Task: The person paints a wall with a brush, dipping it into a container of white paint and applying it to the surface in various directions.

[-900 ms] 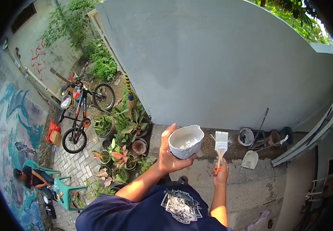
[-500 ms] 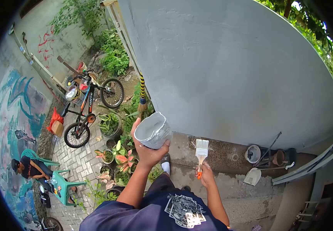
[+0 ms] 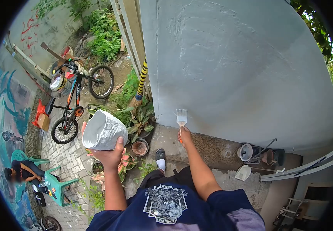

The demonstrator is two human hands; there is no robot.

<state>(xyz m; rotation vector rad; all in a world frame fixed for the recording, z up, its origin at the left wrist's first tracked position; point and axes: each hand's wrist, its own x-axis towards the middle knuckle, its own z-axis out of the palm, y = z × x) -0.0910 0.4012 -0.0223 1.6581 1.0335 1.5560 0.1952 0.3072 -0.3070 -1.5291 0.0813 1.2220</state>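
Your left hand [image 3: 108,156] cups the pale, rough-rimmed container [image 3: 106,133] from below, its thumb pressed along one side and a fingertip showing at the other; that spread hold probably carries the weight from beneath and leaves the mouth unblocked. The container leans toward your left, well apart from the brush [image 3: 181,118]. Your right hand [image 3: 185,134] pinches the brush by its handle, the orange end showing under the fingers, likely so the whitish bristles [image 3: 181,112] stay free of your skin. They point away from you, before the lower part of the grey wall [image 3: 232,73]; whether they touch it, you cannot tell from here.
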